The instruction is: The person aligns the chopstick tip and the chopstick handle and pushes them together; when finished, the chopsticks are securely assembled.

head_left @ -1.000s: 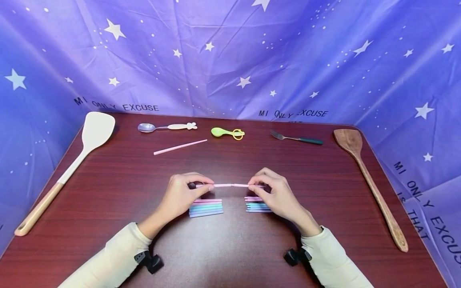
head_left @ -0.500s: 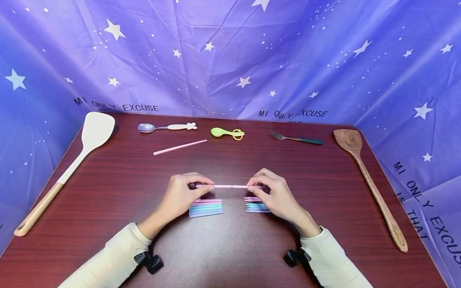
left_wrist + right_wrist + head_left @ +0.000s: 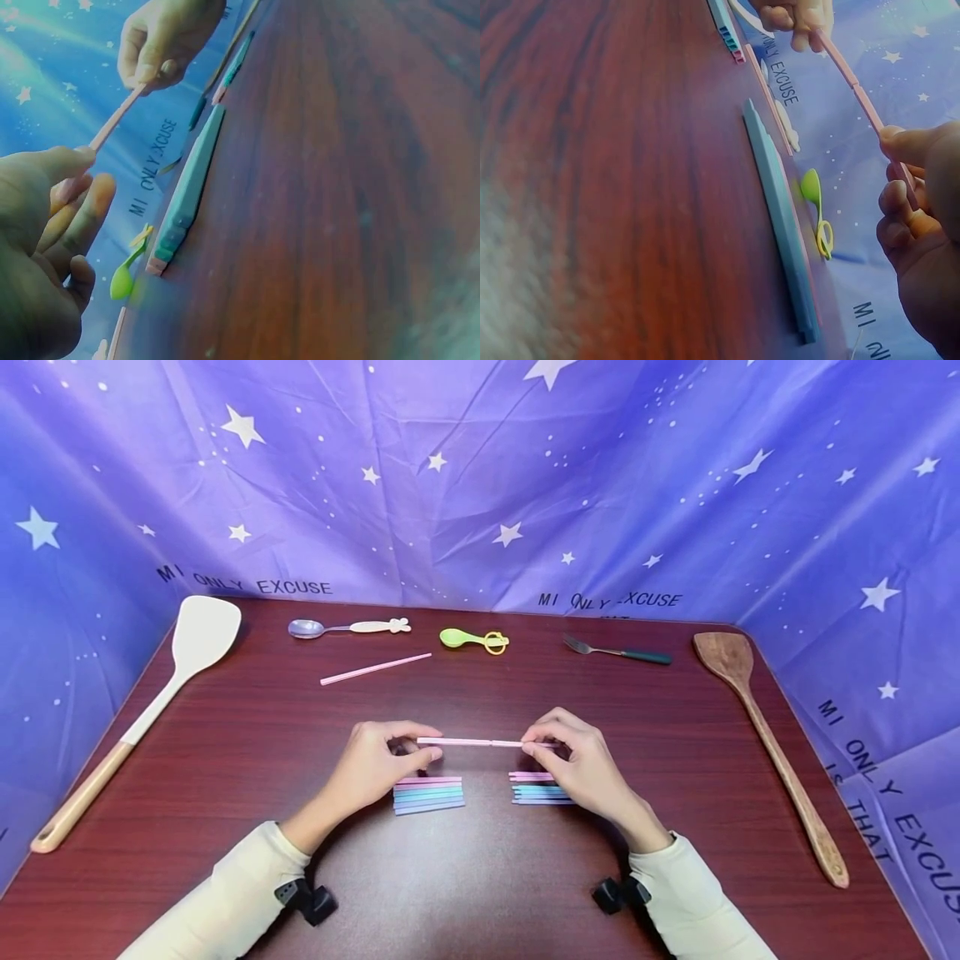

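Observation:
A slim pink chopstick point(image 3: 465, 742) spans the two hands, with a visible joint line partway along it. My left hand point(image 3: 378, 758) has its thumb and forefinger at the left end, whose tip shows between them in the head view; in the left wrist view the thumb point(image 3: 75, 159) lies over it. My right hand point(image 3: 577, 756) pinches the other half between thumb and fingertips point(image 3: 894, 196). Below the left hand lies a row of pink, teal and blue chopstick pieces point(image 3: 429, 796). A second row of pieces point(image 3: 536, 793), with narrow stubs at their ends, lies partly under the right hand.
Another pink chopstick point(image 3: 375, 669) lies farther back. Behind it stretch a spoon with a white handle point(image 3: 371, 627), a green spoon point(image 3: 461, 637) and a fork point(image 3: 615, 651). A white spatula point(image 3: 176, 672) lies at left, a wooden spatula point(image 3: 757, 718) at right.
The pink chopstick has shifted slightly right and away with the right hand. Its left end, earlier covered by the left fingers, now shows. The left thumb and forefinger look slightly farther apart.

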`<state>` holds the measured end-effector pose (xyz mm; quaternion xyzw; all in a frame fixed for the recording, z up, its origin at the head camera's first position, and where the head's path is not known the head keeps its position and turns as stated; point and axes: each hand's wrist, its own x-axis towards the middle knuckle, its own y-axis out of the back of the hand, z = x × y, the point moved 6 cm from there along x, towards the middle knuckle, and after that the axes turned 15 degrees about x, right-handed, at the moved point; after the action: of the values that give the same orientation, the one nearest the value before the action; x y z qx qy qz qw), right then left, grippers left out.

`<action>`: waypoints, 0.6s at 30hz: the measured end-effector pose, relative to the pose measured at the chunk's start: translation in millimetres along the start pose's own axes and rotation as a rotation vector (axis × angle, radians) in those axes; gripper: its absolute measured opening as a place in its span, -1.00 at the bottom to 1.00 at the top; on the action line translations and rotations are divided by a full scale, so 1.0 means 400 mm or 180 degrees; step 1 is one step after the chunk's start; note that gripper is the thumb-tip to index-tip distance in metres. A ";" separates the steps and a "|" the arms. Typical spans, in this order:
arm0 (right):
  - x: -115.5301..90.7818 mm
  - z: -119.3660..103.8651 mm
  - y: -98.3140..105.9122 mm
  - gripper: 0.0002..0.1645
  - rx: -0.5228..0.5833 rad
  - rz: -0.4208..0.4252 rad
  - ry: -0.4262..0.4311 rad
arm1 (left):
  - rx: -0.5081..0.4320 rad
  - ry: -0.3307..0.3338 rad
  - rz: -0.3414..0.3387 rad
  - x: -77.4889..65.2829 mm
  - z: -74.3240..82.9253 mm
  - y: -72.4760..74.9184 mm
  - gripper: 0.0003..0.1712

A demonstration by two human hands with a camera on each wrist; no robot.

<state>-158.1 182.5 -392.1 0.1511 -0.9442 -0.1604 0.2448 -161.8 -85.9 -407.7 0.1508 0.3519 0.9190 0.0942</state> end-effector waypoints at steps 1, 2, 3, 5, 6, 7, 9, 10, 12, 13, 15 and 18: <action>0.000 0.000 0.002 -0.91 0.0004 0.0013 -0.0015 | -0.0043 0.0012 -0.0022 0.000 -0.002 0.001 -0.81; 0.000 -0.001 0.003 -0.88 -0.0004 0.0027 -0.0032 | -0.0084 0.0014 -0.0038 0.001 -0.003 0.002 -0.83; -0.001 0.000 0.005 -0.86 -0.0003 0.0038 -0.0053 | -0.0113 0.0023 -0.0045 0.001 -0.004 0.002 -0.85; -0.001 0.003 0.008 -0.83 0.0004 0.0053 -0.0081 | -0.0139 0.0035 -0.0040 0.002 -0.007 0.005 -0.88; -0.001 0.004 0.010 -0.82 0.0002 0.0060 -0.0097 | -0.0129 0.0034 -0.0021 0.002 -0.008 0.007 -0.88; -0.002 0.005 0.013 -0.81 -0.0004 0.0063 -0.0113 | -0.0122 0.0030 -0.0001 0.003 -0.009 0.009 -0.88; -0.001 0.007 0.018 -0.81 -0.0001 0.0074 -0.0133 | -0.0113 0.0034 0.0038 0.003 -0.013 0.015 -0.89; -0.001 0.008 0.021 -0.81 -0.0003 0.0084 -0.0146 | -0.0114 0.0032 0.0062 0.004 -0.014 0.019 -0.89; 0.000 0.008 0.027 -0.82 -0.0015 0.0104 -0.0147 | -0.0114 0.0042 0.0090 0.004 -0.017 0.025 -0.89; 0.000 0.007 0.029 -0.82 -0.0013 0.0113 -0.0140 | -0.0126 0.0046 0.0095 0.005 -0.018 0.028 -0.89; 0.001 0.007 0.032 -0.83 0.0002 0.0129 -0.0129 | -0.0134 0.0051 0.0093 0.005 -0.019 0.032 -0.89; 0.001 0.005 0.034 -0.83 -0.0012 0.0143 -0.0106 | -0.0172 0.0055 0.0068 0.006 -0.018 0.034 -0.88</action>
<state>-162.2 195.0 -388.4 0.1268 -0.9510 -0.1592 0.2329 -167.5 -99.6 -403.2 0.1440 0.3261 0.9304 0.0854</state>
